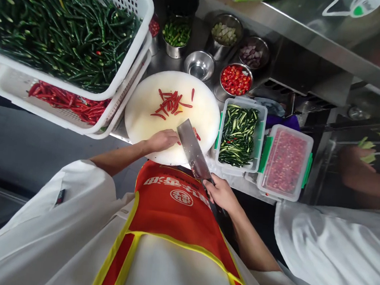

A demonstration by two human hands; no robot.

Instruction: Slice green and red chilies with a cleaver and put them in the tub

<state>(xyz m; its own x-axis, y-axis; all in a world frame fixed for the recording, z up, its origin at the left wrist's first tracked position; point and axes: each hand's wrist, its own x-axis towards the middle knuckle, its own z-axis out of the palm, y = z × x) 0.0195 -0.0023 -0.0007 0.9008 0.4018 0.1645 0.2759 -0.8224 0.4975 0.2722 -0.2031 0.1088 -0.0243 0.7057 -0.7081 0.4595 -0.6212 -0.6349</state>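
My right hand is closed round the handle of a cleaver, whose broad blade lies over the near right part of the round white chopping board. Close to the blade's left side, my left hand rests low over the board with its fingers bent together. A bit of red chili shows at its fingertips. Whole red chilies lie in a loose pile at the board's middle. Some cut red chili pieces sit just right of the blade.
Left stands a white basket of green chilies, stacked above a basket of red chilies. Behind the board are several metal cups, one with chopped red chili. Right are tubs of cut green chilies and red mince-like pieces. A co-worker's sleeve is close by.
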